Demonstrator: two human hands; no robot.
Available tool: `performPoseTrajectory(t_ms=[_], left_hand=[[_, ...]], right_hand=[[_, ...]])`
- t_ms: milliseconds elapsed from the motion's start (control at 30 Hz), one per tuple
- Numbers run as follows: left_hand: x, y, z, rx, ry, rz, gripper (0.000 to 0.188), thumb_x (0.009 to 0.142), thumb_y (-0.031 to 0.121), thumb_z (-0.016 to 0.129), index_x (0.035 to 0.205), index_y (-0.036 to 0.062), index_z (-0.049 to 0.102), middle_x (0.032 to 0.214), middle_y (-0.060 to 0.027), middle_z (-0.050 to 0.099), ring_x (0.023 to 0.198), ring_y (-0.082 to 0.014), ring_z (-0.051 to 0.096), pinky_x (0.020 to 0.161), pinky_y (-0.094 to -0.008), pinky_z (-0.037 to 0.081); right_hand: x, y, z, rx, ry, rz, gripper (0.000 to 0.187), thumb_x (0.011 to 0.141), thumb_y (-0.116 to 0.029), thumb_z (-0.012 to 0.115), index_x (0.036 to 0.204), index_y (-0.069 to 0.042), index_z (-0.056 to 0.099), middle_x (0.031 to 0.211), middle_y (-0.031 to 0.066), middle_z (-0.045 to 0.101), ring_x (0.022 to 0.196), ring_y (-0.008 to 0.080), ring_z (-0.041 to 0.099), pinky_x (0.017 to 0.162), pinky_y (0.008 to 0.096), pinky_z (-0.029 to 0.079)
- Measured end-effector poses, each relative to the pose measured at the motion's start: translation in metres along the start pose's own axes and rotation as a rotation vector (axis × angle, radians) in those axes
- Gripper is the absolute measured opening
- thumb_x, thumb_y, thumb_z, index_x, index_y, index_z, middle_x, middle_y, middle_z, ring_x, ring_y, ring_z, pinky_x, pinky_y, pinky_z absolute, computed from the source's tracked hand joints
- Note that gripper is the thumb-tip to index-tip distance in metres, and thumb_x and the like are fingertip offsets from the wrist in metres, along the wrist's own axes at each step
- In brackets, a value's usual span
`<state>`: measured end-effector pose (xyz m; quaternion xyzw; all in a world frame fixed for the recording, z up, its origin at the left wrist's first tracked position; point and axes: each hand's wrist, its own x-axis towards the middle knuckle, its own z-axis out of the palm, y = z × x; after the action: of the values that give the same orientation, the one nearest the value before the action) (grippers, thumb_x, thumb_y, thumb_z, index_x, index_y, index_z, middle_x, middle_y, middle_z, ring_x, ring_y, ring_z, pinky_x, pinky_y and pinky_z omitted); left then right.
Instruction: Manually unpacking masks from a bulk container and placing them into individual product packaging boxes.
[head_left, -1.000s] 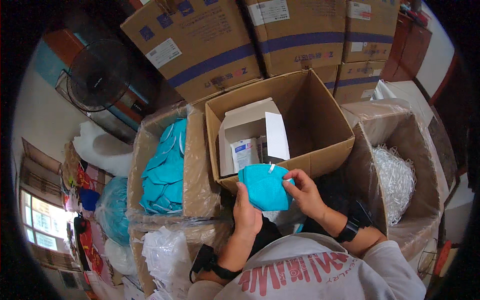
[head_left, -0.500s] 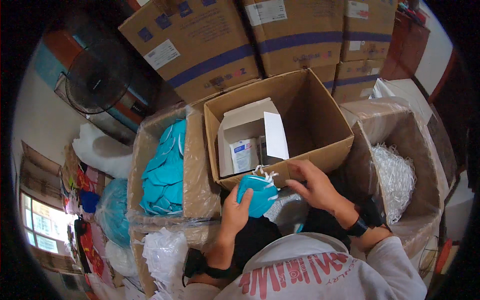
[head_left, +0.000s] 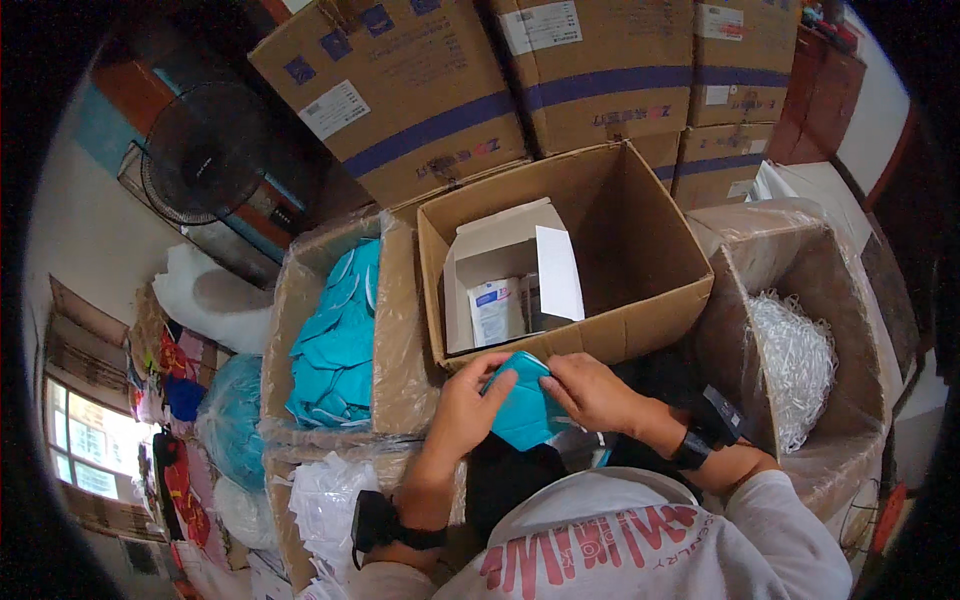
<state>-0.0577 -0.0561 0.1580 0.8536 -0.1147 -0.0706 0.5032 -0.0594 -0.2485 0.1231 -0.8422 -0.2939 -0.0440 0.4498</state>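
Note:
A teal face mask (head_left: 526,412) is held in front of me, just this side of the open carton. My left hand (head_left: 470,410) grips its left side, thumb over the front. My right hand (head_left: 598,392) pinches its upper right edge between thumb and fingers. A bit of white strap hangs below the right hand. Beyond my hands, a white box (head_left: 463,262) with its flaps up stands in the brown carton (head_left: 655,308). Inside that box lies a white packet (head_left: 497,312) with blue print.
At left, a plastic-lined carton holds teal masks (head_left: 335,345); a nearer one holds white pieces (head_left: 330,500). White straps (head_left: 795,365) fill part of the right carton. Closed cartons (head_left: 400,90) are stacked behind, with a standing fan (head_left: 205,155) at far left.
My right hand has come left and down and taken hold of the mask's edge. The mask has turned, and its white straps no longer show at its top.

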Motion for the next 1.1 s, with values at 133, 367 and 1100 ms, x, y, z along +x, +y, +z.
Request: performPoseTrajectory(t_ms=[133,367,1100], left_hand=[[0.014,0.031,0.010,0.392,0.116,0.109,0.024,0.086,0.025,0.049,0.093,0.0028,0.052,0.085,-0.0165,0.060,0.078,-0.0324,0.057,0.067,-0.0400,0.044],[0.025,0.006,0.022,0.409,0.327,0.090,0.024,0.089,0.024,0.041,0.081,0.0019,0.046,0.075,-0.0190,0.056,0.070,-0.0382,0.054,0.058,-0.0448,0.041],[0.010,-0.006,-0.061,0.215,-0.070,0.019,0.022,0.077,0.023,0.063,0.085,0.0032,0.060,0.078,-0.0081,0.062,0.072,-0.0150,0.057,0.066,-0.0283,0.044]], right_hand=[[0.003,-0.008,0.008,-0.087,0.020,-0.006,0.018,0.085,-0.020,0.047,0.084,-0.003,0.044,0.071,0.0188,0.053,0.068,0.0390,0.051,0.062,0.0474,0.039],[0.004,-0.015,0.004,0.210,-0.101,0.165,0.025,0.087,-0.026,0.047,0.094,-0.002,0.045,0.077,0.0199,0.056,0.073,0.0381,0.055,0.062,0.0437,0.043],[0.005,0.034,-0.069,0.815,-0.466,0.527,0.037,0.092,-0.036,0.041,0.096,-0.004,0.059,0.067,-0.0035,0.047,0.062,0.0049,0.044,0.056,0.0214,0.041]])
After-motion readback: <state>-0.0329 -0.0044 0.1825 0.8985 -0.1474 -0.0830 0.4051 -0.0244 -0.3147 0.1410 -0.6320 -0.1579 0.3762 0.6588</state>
